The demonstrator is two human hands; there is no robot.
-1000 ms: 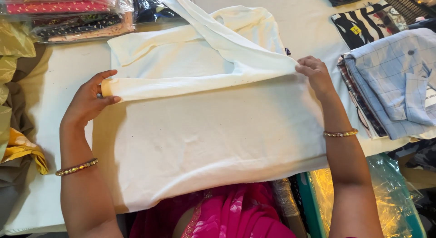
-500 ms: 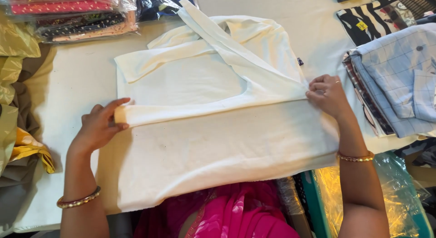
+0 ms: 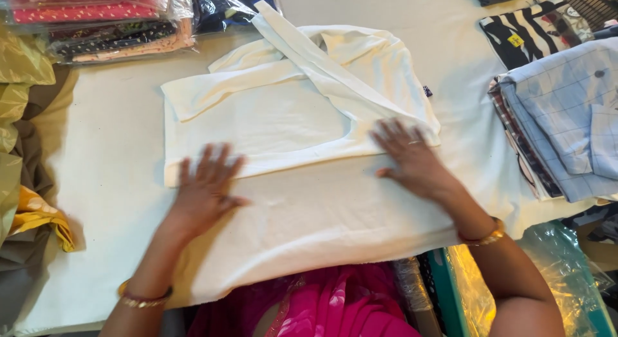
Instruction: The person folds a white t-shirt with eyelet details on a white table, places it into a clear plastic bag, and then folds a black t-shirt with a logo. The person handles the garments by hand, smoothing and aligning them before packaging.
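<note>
- The white garment lies folded on the tabletop, long axis left to right, directly under both hands.
- Left hand: fingers spread, palm flat on the fold's near edge, holding nothing.
- Right hand: likewise flat and open, pressing near the crossed sleeve.

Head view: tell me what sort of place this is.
Probably a garment shop counter or a clothes packing table. Both hands press flat on a cream folded garment; clothes sealed in clear bags are stacked at the far left, and folded checked shirts are piled at the right.
</note>
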